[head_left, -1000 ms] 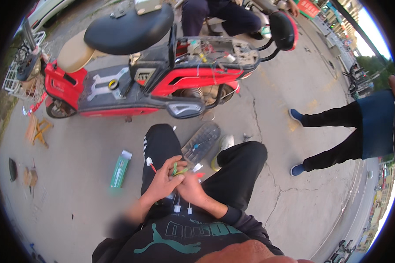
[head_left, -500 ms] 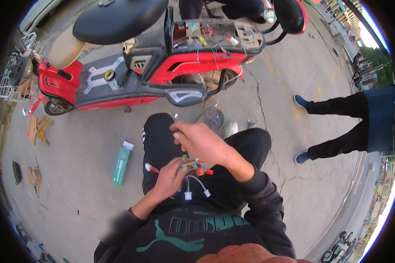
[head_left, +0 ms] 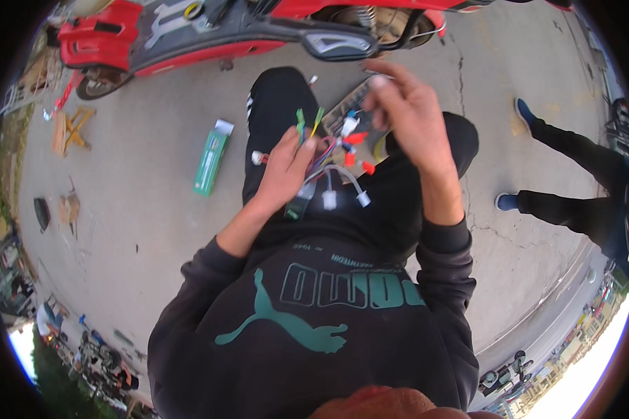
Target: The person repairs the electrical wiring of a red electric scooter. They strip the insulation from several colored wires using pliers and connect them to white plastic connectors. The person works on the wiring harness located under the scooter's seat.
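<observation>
A bundle of thin coloured wires with several connectors hangs over my lap. My left hand [head_left: 285,170] is closed round the wires, and green connectors [head_left: 301,119] stick up past its fingers. White plugs [head_left: 329,200] on grey leads hang below, with red connectors [head_left: 349,160] to the right of the hand. My right hand [head_left: 416,122] is raised above and right of the bundle, its index finger stretched out and nothing visible in it. Under it, between my knees, lies a flat ridged object [head_left: 346,105], dark and tan, partly hidden by the hand and connectors.
A red electric scooter [head_left: 210,52] stands across the far side. A green-and-white carton [head_left: 211,160] lies on the concrete left of my knee, and a small wooden stool [head_left: 73,131] stands farther left. To the right are a person's legs [head_left: 569,150].
The view has tipped downward, so the scooter sits higher in the picture. My right hand has moved right, away from the left hand and the wires; the ridged object now shows.
</observation>
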Action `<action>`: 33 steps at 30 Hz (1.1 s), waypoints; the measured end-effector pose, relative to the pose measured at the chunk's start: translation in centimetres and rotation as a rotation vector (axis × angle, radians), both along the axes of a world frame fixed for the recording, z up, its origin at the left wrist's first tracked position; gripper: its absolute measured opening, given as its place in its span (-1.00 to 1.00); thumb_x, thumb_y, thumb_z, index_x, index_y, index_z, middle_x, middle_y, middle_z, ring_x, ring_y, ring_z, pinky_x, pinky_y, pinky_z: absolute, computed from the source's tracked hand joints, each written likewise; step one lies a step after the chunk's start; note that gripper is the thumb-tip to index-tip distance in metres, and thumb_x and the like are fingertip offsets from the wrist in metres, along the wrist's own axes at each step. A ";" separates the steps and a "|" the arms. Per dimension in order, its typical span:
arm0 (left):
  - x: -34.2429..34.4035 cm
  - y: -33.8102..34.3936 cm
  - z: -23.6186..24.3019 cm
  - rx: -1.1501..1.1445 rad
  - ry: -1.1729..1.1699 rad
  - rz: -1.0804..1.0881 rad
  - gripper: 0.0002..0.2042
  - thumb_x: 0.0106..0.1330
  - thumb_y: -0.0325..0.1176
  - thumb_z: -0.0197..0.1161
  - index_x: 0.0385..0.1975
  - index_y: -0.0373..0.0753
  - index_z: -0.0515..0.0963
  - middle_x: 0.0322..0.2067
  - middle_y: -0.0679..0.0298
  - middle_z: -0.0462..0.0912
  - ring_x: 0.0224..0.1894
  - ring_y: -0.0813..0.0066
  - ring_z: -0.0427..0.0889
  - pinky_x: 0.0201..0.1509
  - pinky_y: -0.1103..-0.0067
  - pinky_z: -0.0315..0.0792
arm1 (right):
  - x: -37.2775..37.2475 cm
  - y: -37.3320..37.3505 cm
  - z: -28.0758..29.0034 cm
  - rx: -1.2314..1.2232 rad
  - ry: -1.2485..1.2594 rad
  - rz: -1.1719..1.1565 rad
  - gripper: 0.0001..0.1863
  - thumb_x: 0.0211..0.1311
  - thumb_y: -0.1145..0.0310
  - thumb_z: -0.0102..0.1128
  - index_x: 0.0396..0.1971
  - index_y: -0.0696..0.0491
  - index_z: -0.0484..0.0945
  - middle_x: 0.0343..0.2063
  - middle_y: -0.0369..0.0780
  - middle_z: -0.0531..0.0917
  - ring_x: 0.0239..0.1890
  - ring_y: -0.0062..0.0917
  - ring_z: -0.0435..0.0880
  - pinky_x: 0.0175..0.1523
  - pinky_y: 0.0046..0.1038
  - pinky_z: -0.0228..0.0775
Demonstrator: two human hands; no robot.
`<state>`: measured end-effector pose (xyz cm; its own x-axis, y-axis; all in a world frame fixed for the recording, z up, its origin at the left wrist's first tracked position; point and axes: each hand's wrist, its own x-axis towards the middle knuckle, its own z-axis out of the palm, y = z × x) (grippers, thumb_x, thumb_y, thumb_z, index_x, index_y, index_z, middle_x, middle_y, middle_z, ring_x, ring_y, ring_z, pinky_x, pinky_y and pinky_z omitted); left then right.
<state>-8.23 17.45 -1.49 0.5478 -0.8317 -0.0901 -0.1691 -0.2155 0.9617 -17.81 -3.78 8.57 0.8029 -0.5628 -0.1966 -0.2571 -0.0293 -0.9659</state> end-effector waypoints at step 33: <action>3.8 -10.8 6.1 0.482 0.620 -0.386 -0.67 0.51 -0.38 0.19 0.19 -0.36 0.57 -0.14 0.28 0.76 -0.16 0.65 0.68 -0.06 0.63 0.55 | -1.9 -10.2 -1.2 -0.406 0.142 0.881 -0.78 0.39 0.31 0.17 -0.17 0.15 0.45 -0.34 -0.04 0.62 -0.26 -0.07 0.70 -0.22 -0.10 0.54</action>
